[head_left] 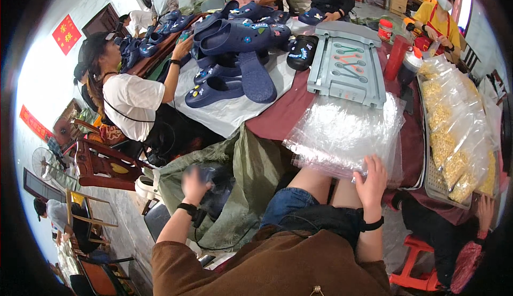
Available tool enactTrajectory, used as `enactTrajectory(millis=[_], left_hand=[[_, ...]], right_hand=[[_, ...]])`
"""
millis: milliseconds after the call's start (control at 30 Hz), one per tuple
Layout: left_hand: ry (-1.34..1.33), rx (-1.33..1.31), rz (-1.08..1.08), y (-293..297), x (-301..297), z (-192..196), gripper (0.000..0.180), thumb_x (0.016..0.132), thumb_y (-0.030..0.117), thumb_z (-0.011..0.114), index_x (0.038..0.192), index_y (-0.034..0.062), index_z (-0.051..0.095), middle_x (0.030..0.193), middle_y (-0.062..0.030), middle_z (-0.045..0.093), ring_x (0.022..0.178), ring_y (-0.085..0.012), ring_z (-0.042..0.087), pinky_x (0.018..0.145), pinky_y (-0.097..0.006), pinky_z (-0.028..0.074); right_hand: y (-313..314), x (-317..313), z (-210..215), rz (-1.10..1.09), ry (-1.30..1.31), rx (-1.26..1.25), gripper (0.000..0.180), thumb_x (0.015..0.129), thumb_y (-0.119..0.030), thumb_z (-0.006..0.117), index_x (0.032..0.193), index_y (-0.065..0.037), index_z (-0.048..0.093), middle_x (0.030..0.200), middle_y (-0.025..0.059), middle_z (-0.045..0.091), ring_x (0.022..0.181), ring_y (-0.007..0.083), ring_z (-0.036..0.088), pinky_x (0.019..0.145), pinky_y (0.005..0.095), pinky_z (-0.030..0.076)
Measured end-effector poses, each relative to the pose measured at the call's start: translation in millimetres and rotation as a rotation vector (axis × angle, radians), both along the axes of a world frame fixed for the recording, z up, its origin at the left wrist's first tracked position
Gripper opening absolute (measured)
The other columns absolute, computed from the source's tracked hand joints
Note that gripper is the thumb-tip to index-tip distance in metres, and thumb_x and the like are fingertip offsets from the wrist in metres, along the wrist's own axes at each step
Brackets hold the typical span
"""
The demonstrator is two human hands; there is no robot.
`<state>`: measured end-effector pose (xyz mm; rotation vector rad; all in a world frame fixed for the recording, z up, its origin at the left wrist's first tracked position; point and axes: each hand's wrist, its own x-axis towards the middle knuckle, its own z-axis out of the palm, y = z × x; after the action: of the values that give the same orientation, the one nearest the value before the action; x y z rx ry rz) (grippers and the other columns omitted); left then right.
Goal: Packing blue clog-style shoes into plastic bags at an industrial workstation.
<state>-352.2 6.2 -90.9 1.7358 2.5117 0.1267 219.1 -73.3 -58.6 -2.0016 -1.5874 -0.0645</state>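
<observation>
"Head view, biggest first: what carries everything?"

"The table (283,111), under a maroon cloth. A white sheet (195,115) covers its left part, perhaps to keep the shoes clean."

"And below it?"

"A green sack (256,159), its mouth gaping beside the person's left leg, probably so a hand can get in easily."

"Next in size?"

"The heap of navy shoes (230,36). They lean and lie across one another, so I'd guess order matters little there."

"What about the grey plastic panel (350,60)?"

"It lies beyond the see-through bags (347,127); its near edge meets their far end, which may help hold them down."

"So where exactly are the bags?"

"In a loose, flat pile at the table's near edge, reaching over the lap. That puts them within easy reach, I'd say."

"Anything smaller?"

"A dark bundle (218,189) in shiny film, in the sack's mouth."

"And the hands?"

"The right hand (371,182) rests on the pile's near edge, fingers slightly spread, thumb apart, seemingly steadying slippery plastic. The left hand (196,185) is just beside the bundle; its fingers are blurred, so I can't tell whether they pinch anything."
</observation>
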Motion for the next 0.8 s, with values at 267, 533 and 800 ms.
enactTrajectory(millis=[267,533,800], left_hand=[[0.166,-0.117,0.057,11,-27,-51,0.116,0.063,0.042,0.094,0.156,0.0158,0.031,0.132,-0.0291,0.050,0.114,-0.0407,0.062,0.091,-0.044,0.057],[0.111,-0.645,0.079,-6,-23,-15,0.138,0.058,0.060,0.092,0.156,-0.0013,0.017,0.129,-0.0266,0.061,0.117,-0.0333,0.066,0.096,-0.038,0.056],[-0.493,-1.088,-0.229,-19,-44,-97,0.094,0.070,0.055,0.084,0.142,0.0019,0.053,0.136,-0.0166,0.064,0.109,-0.0358,0.069,0.095,-0.043,0.054]], right_hand=[[-1,3,-5,-0.008,-0.029,0.013,0.061,0.079,-0.018,0.080,0.134,-0.006,0.057,0.144,0.0196,0.052,0.134,0.0409,0.047,0.111,0.0521,0.036],[-1,2,-1,-0.020,-0.004,-0.016,0.061,0.080,-0.019,0.079,0.135,-0.006,0.057,0.147,0.0204,0.051,0.136,0.0413,0.045,0.113,0.0532,0.035],[0,-4,2,0.001,0.025,0.003,0.059,0.082,-0.019,0.078,0.135,-0.005,0.057,0.147,0.0208,0.051,0.136,0.0417,0.045,0.113,0.0534,0.035]])
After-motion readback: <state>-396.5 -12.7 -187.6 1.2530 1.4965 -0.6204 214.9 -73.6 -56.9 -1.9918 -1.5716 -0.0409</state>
